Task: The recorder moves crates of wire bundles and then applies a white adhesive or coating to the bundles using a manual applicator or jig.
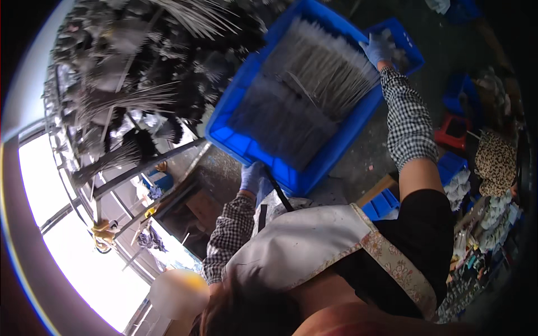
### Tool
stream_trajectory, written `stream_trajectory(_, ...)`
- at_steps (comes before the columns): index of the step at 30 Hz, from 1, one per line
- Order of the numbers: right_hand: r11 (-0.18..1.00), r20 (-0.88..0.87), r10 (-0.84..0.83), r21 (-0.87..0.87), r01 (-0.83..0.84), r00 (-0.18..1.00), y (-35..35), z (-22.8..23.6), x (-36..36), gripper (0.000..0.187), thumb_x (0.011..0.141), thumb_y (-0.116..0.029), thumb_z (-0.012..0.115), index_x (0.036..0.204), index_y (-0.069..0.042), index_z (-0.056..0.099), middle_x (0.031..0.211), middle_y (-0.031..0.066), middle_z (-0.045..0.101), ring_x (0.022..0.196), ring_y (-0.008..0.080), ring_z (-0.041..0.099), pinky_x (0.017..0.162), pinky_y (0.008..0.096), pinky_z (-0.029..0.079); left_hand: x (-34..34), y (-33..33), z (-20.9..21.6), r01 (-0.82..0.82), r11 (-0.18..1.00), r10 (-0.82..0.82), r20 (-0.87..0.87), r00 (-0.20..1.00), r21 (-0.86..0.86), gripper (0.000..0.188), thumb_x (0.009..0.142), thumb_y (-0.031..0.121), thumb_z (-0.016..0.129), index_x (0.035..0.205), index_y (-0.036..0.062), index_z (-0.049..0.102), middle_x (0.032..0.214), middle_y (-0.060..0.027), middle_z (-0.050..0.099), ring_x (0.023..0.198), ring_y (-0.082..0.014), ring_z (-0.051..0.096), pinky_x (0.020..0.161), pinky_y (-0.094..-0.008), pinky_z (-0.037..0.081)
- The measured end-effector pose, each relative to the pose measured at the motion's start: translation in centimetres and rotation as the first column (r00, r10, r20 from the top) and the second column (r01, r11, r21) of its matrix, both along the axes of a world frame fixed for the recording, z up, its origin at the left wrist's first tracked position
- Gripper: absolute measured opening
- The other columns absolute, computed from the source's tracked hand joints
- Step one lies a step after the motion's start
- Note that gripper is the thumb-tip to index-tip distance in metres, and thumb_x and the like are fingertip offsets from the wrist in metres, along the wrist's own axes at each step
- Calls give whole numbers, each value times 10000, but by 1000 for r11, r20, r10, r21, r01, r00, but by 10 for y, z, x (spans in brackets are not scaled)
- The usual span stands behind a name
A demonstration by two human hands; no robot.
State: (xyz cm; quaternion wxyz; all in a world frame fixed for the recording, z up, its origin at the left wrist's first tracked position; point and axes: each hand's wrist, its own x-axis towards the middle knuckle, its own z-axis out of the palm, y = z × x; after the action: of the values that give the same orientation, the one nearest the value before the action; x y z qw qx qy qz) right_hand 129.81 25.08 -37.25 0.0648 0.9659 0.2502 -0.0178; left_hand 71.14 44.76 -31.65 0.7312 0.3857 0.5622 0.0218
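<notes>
Blue rectangular plastic tub (224,134), best kept level; touched by gloved left hand (253,178), seven o'clock, and right hand (379,50), two o'clock; grips unclear

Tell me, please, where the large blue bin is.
In the head view, the large blue bin sits upper centre, between the left hand and right hand.

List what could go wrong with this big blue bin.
If the left hand or right hand slips at the rim, the bin might tip and spill its thin rods. The spiky bundles jutting out on the left could snag the bin if it shifts that way. A few rods lie askew across the rest and may catch.
</notes>
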Motion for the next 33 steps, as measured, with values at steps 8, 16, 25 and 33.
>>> stream_trajectory(8, 984, 170, 124, 104, -143, 978, -14, 7, -12, 514, 918, -484, 567, 1111, -8, 574, 1094, 220, 646, 1026, 375, 620, 882, 469, 502, -18, 1, -10, 25, 999, -24, -75, 997, 22, 152, 797, 23, 629, 946, 49, 618, 808, -44, 642, 677, -188, 640, 607, -314, 547)
stream_trajectory(16, 998, -59, 56, 7, -56, 997, 6, 13, -12, 579, 924, -522, 535, 1197, -13, 557, 1192, 228, 614, 1083, 388, 599, 918, 475, 489, -16, -1, -4, -25, 1000, 25, -115, 993, -3, 255, 766, 25, 633, 1021, 37, 623, 857, -53, 658, 732, -202, 643, 668, -330, 542)
stream_trajectory(25, 1000, -194, -13, -5, 12, 981, 11, 21, 9, 782, 879, -565, 562, 1367, 34, 442, 1389, 264, 473, 1291, 402, 450, 1058, 423, 391, 4, -4, -11, -176, 959, 178, 10, 984, 222, 302, 744, 53, 649, 1043, 31, 617, 877, -71, 663, 730, -184, 626, 670, -313, 525)
stream_trajectory(33, 895, 34, -81, 443, 58, 996, -13, 61, -31, 851, 825, -583, 655, 1349, 57, 455, 1367, 225, 505, 1280, 334, 481, 1083, 386, 360, 15, 3, -10, -206, 948, 193, 74, 978, 241, 520, 783, 174, 765, 1189, -1, 493, 981, -104, 670, 820, -180, 639, 744, -305, 528)
